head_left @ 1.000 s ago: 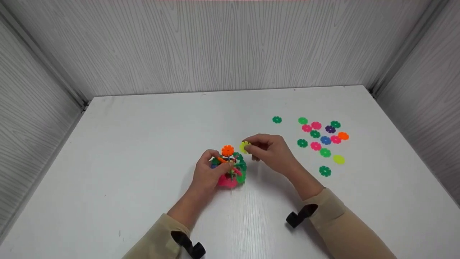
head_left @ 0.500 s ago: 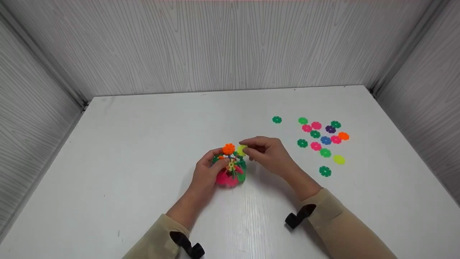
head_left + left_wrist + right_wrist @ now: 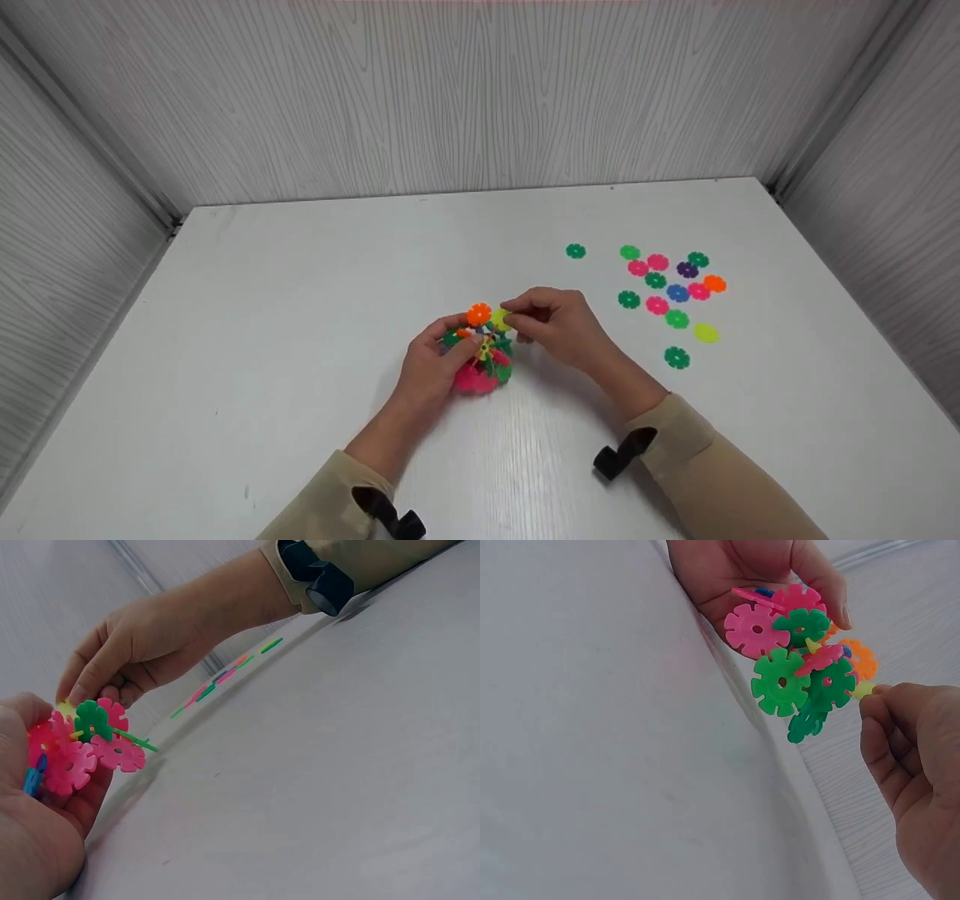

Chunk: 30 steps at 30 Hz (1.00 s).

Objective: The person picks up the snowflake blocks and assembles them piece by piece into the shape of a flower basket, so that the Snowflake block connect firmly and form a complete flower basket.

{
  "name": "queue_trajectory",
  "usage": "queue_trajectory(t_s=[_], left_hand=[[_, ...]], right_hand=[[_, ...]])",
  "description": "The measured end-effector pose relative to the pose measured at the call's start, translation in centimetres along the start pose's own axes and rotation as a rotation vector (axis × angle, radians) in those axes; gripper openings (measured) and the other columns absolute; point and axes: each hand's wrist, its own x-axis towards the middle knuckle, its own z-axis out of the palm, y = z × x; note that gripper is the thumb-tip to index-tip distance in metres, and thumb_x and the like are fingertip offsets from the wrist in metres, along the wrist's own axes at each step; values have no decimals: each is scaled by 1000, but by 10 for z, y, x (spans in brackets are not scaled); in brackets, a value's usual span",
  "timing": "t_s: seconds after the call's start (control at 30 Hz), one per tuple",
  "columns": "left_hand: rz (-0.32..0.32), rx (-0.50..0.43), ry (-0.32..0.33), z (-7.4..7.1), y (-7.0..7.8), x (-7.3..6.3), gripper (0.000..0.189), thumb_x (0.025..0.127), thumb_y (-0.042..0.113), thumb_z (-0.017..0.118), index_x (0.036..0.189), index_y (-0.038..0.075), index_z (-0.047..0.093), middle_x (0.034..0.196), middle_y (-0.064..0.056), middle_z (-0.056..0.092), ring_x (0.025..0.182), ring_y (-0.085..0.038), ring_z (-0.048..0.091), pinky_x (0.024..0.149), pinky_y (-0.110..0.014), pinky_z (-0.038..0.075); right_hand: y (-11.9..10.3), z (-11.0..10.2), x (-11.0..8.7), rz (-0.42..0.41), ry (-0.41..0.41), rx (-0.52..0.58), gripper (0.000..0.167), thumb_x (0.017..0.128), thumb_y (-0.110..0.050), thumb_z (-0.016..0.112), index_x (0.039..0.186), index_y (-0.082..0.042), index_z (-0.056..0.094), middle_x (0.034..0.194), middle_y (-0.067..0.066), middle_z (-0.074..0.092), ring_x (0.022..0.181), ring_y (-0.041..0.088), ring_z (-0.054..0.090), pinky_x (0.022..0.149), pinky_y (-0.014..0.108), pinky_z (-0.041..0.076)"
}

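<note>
A cluster of interlocking snowflake discs [image 3: 477, 379] in pink, green, orange, yellow and blue is gripped by my left hand [image 3: 429, 366], its thumb lying over the near side. In the right wrist view, notched pink and green discs [image 3: 780, 682] face the camera. My right hand [image 3: 562, 326] pinches a yellow disc [image 3: 501, 320] between thumb and forefinger at the cluster's upper right, beside an orange disc [image 3: 479, 314]. In the right wrist view the yellow disc [image 3: 864, 688] meets the edge of a dark green one; whether their slots engage cannot be seen.
Loose discs lie scattered at the table's right, among them a purple one [image 3: 687, 270], a blue one [image 3: 678, 293] and a yellow one [image 3: 706, 333]. A single green disc [image 3: 576, 251] lies apart from them. Pale panels [image 3: 480, 97] enclose the white table [image 3: 285, 300].
My right hand has brought the yellow disc left and slightly down against the cluster. The left hand has turned the cluster a little, and its thumb has shifted, exposing a yellow disc in front.
</note>
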Motion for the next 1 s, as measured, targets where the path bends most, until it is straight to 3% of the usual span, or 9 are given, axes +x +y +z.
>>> queue_trajectory(t_s=[0.27,0.47,0.73,1.0], left_hand=[[-32,10,10,1,0,-1,48,100,24,76,145,13,61,144,-5,61,136,-24,54,113,-36,48],[-11,25,12,1,3,-2,48,100,22,75,145,10,61,147,-6,59,140,-25,48,120,-42,41],[-17,-101,-28,1,3,0,40,100,22,73,136,8,61,136,-12,65,122,-27,65,103,-32,55],[-23,5,-68,-3,2,2,43,98,29,76,132,9,58,120,-12,75,109,-27,72,102,-33,56]], right_hand=[[2,1,-2,-2,-17,-29,18,100,-12,76,118,-12,81,96,1,75,74,21,68,71,28,62],[1,2,-1,-15,-26,-43,19,100,-15,76,118,-14,82,97,-1,75,74,20,68,69,26,60],[2,0,2,-6,-8,7,20,101,-16,75,117,-6,78,99,3,76,81,25,69,75,26,60],[4,-4,3,-13,2,-25,16,101,-20,75,114,-11,80,101,0,78,84,22,64,74,26,54]])
